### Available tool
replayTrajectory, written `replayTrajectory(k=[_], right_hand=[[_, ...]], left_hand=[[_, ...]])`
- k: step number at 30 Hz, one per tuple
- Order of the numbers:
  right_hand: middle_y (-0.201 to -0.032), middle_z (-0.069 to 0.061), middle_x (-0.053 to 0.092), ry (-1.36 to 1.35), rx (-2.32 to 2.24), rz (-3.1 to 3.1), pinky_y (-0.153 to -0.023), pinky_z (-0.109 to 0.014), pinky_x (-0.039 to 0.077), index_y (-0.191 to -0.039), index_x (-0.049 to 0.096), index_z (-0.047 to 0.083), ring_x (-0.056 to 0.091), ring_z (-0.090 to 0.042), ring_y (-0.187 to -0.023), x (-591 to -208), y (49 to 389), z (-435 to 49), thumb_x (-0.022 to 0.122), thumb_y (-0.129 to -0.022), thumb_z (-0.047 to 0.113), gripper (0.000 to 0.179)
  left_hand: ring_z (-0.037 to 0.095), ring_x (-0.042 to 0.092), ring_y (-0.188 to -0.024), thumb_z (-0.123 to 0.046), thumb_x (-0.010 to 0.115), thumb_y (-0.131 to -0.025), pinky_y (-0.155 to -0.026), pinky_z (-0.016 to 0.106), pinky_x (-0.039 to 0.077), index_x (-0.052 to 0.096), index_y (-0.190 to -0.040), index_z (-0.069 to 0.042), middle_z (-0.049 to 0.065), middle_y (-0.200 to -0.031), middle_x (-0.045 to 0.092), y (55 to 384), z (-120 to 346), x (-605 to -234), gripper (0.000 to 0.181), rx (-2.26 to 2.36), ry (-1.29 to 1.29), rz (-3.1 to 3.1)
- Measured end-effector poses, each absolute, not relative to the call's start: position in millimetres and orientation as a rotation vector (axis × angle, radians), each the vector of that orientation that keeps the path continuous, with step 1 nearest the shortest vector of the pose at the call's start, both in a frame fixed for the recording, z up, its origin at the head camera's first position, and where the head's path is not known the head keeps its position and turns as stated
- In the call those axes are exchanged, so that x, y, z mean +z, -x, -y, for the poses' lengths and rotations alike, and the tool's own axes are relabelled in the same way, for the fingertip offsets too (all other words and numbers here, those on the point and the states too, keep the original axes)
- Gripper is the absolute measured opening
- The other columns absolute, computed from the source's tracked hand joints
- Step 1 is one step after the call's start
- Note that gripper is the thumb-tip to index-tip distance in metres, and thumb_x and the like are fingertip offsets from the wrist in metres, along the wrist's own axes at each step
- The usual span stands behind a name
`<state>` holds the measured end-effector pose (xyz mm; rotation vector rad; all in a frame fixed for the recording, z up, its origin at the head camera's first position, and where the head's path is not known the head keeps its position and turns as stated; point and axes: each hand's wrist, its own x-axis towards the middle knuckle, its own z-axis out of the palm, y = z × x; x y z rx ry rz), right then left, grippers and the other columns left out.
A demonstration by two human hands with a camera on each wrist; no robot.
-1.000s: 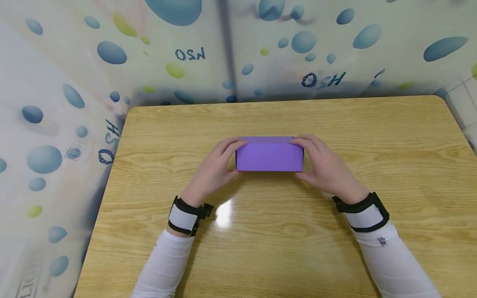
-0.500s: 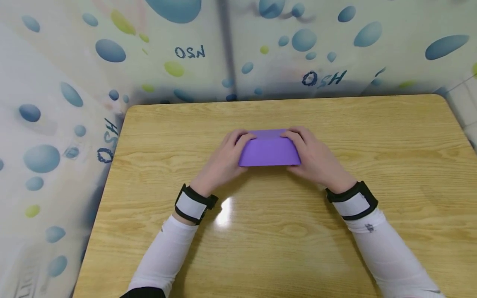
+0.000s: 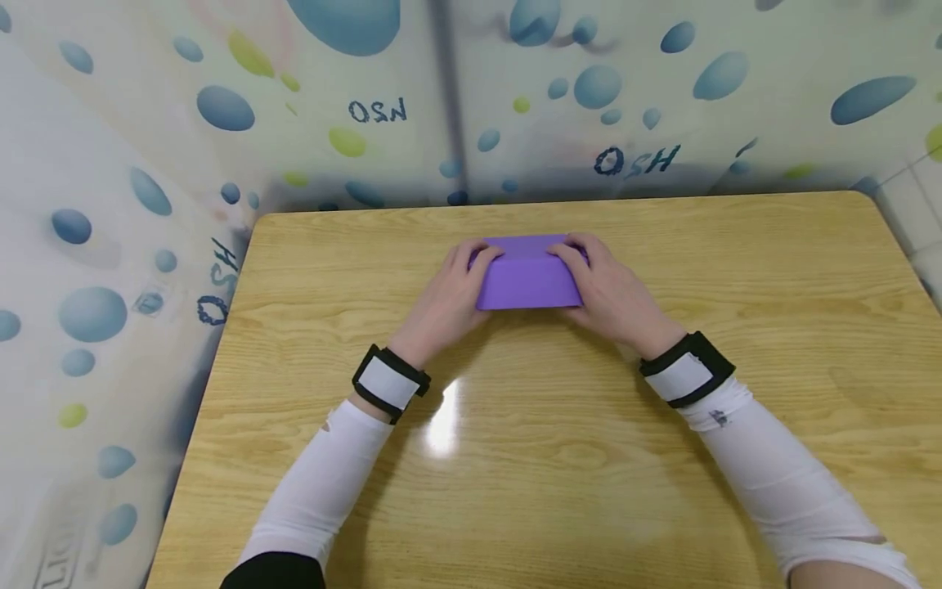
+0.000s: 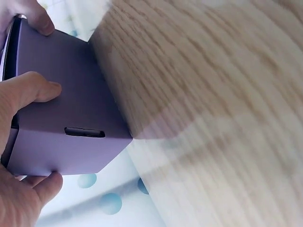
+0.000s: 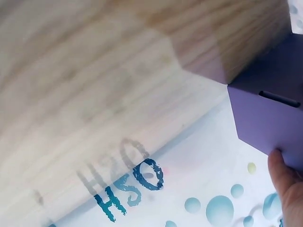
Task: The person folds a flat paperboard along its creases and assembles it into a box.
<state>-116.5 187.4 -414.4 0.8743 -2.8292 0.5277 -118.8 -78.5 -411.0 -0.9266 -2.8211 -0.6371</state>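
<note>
A purple cardboard box point(image 3: 530, 282) is in both hands near the far half of the table. My left hand point(image 3: 447, 296) grips its left end, with fingers over the top and the thumb on the near side. At the right end my right hand point(image 3: 611, 293) holds it the same way. In the left wrist view the box point(image 4: 71, 66) shows a narrow dark slot near one edge, and the left thumb presses its face. A similar slot marks the box point(image 5: 260, 118) in the right wrist view. Its underside is hidden from the head view.
The wooden table point(image 3: 559, 458) has a shiny surface with a bright reflection left of centre. Behind it and to the left hang white sheets point(image 3: 412, 155) with blue and green spots. White tiles point(image 3: 916, 204) show at the right.
Both hands have carried the box away from me, toward the table's far edge. Their fingers now reach further over its top, and both forearms have come forward.
</note>
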Motion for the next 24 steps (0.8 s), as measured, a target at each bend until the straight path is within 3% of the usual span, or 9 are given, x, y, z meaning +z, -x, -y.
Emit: replayTrajectory(k=[13, 24], right_hand=[[-0.157, -0.028, 0.044, -1.053, 0.373, 2.974, -0.113, -0.065, 0.05, -0.156, 0.045, 0.006, 0.048, -0.052, -0.143, -398.8, 117.6, -196.2, 0.091, -0.081, 0.021, 0.089], [-0.162, -0.029, 0.039, -1.156, 0.209, 2.948, -0.113, -0.065, 0.05, -0.16, 0.041, 0.008, 0.041, -0.054, -0.149, -407.3, 107.4, -192.9, 0.084, -0.088, 0.027, 0.087]], left_hand=[[0.046, 0.039, -0.153, -0.023, 0.087, -0.088, -0.128, 0.052, 0.04, 0.039, -0.16, -0.008, 0.021, -0.161, 0.041, 116.8, 79.1, -401.8, 0.088, -0.45, 1.03, 2.979], [0.049, 0.035, -0.156, -0.03, 0.084, -0.091, -0.127, 0.058, 0.039, 0.039, -0.162, -0.01, 0.022, -0.167, 0.037, 109.4, 80.5, -406.9, 0.087, -0.355, 1.131, 2.942]])
